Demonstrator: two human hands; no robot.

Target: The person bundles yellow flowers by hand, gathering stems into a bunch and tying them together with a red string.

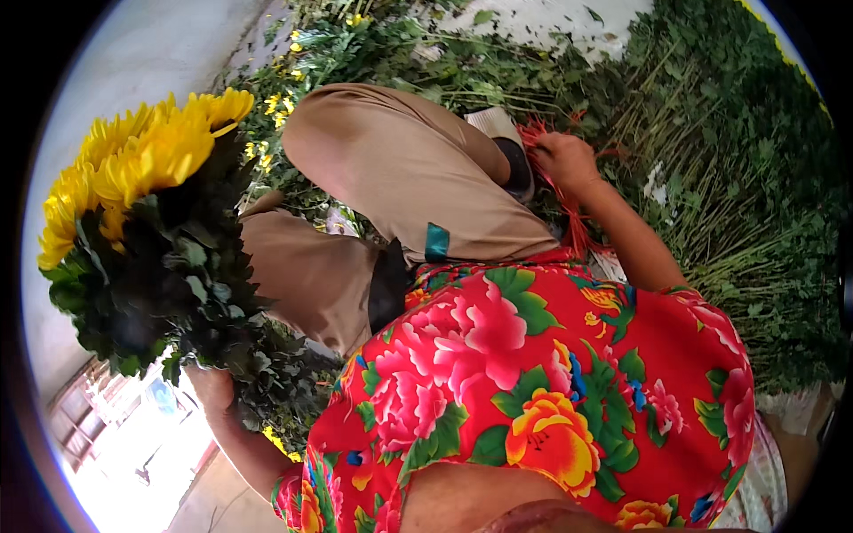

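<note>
My left hand (212,390) is raised at the left and grips a bunch of yellow chrysanthemums (143,153) from below, around the stems. The large yellow heads point up and to the left, over a thick mass of dark green leaves; the leaves partly hide the fingers. Beside my shoe, my right hand (566,160) has its fingers bent onto a bundle of thin red ties (576,220). The ties hang down past the wrist to the hip; how many the fingers pinch cannot be seen.
Cut leafy stems (706,220) lie heaped on the right and beyond my bent legs (393,160). Smaller yellow flowers (266,156) lie among greenery beyond the knees. A pale wall (153,53) stands at the upper left, with a bright opening at the lower left.
</note>
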